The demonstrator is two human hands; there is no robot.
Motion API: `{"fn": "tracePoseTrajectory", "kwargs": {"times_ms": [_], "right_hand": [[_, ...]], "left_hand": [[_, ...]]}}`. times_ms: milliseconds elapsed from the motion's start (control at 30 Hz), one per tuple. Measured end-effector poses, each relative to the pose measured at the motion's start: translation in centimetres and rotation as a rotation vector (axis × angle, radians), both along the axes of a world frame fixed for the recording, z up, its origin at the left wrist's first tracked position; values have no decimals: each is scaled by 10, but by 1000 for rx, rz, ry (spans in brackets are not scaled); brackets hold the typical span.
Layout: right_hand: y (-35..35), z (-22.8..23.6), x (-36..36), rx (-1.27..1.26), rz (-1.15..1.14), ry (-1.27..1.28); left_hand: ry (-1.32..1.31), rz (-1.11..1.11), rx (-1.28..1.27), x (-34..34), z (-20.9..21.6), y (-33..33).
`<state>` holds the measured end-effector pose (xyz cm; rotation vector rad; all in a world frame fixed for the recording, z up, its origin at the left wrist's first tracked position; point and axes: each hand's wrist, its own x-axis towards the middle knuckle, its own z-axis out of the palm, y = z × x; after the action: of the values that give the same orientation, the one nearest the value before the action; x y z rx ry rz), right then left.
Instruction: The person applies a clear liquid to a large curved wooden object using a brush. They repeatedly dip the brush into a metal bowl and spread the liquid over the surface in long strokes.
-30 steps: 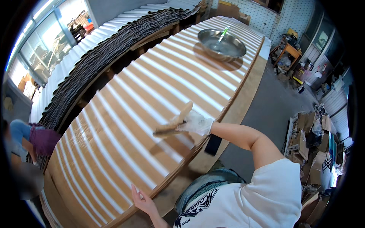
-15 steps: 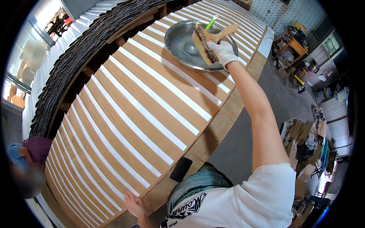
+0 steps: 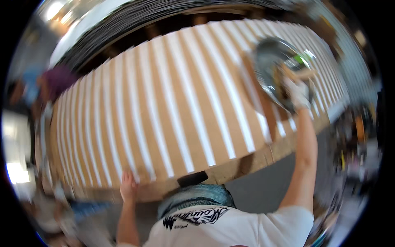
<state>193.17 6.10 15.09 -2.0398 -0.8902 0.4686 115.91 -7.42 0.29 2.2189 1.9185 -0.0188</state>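
The white-gloved right hand (image 3: 298, 92) has its grip clamped on a pale wooden-handled brush (image 3: 289, 73). From one second ago, the brush has shifted from above the striped sheets to within the outline of a round, shiny metal basin (image 3: 263, 61); brushing over the sheets therefore appears interrupted. Blur hides whether the bristles touch the basin. A bright green-handled implement (image 3: 299, 59) stands in the basin. The bare left hand (image 3: 128, 187) lies at the sheets' near edge, fingers extended, holding nothing visible. The brown-and-white striped sheets (image 3: 187, 115) cover a long wooden bench (image 3: 263, 158). Beyond it runs a dark, layered stack (image 3: 135, 24); at left is a purple-clad co-worker (image 3: 59, 82).
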Motion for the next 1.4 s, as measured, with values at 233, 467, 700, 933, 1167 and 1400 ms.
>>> {"fn": "tracePoseTrajectory", "kwargs": {"times_ms": [233, 467, 700, 933, 1167, 1400], "right_hand": [[-24, -62, 75, 301, -128, 548], [13, 22, -102, 288, -40, 639], [48, 30, -318, 256, 353, 747], [40, 19, -586, 41, 699, 472], [98, -35, -765, -3, 937, 34], [143, -74, -859, -99, 947, -575]], "left_hand": [[106, -18, 35, 2, 12, -4], [83, 49, 93, 4, -2, -29], [-471, -104, 244, -54, 32, -42], [-293, -37, 348, -251, 61, -31], [-250, -214, 207, -339, 41, -1], [-227, -293, 180, -357, 18, 3]]}}
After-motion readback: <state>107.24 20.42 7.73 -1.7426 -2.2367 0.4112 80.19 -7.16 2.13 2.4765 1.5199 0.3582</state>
